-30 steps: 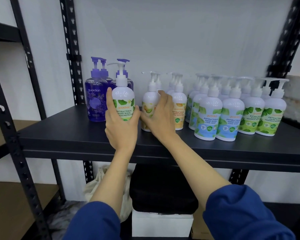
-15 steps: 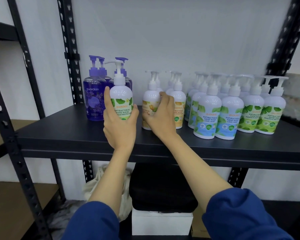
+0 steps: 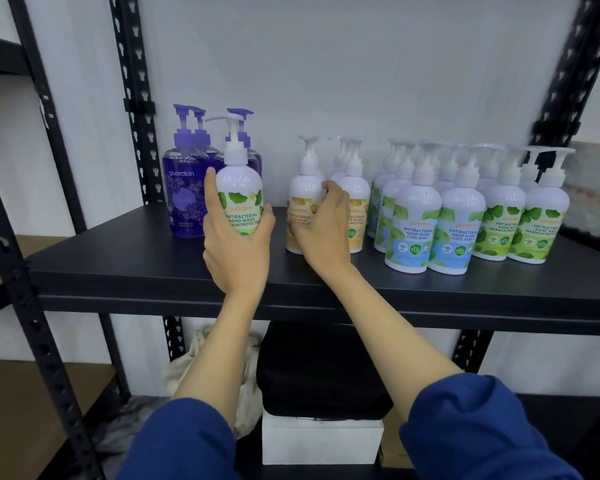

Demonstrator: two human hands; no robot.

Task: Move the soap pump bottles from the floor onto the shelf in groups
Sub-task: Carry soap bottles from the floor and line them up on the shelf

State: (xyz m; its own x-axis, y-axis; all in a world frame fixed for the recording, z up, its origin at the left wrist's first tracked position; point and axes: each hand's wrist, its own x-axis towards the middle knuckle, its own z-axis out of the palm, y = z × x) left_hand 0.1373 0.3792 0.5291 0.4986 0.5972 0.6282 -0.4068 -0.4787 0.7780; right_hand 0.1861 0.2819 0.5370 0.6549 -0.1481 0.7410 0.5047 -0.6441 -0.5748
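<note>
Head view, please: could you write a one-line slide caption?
Left hand holds a green-label bottle above the shelf; right hand grips a yellow-label bottle.

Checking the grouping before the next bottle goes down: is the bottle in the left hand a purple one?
No, the left hand grips a white bottle with a green leaf label; the purple bottles stand behind it.

Glossy plastic bottles (image 3: 416, 216) stand on a matt black metal shelf (image 3: 153, 271).
</note>
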